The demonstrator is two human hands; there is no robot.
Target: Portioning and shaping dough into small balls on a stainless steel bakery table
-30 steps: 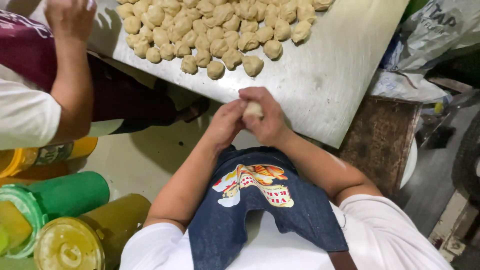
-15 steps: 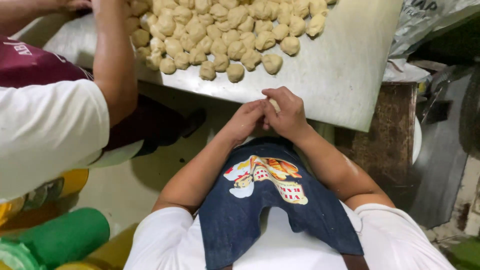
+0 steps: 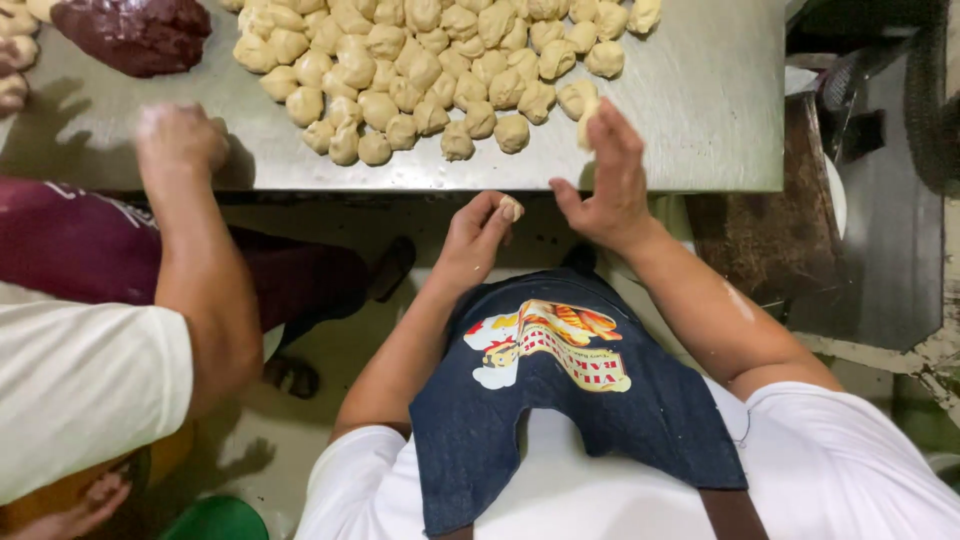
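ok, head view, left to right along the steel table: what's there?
Dark reddish-brown dough mass → co-worker's floured hand → heap of pale dough balls → left hand pinching a small dough piece → right hand holding a pale dough ball → bare steel tabletop.

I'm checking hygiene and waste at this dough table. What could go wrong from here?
The small dough piece pinched in the left hand hangs off the table edge and could drop to the floor. The right hand, placing a dough ball, might knock nearby dough balls out of shape.
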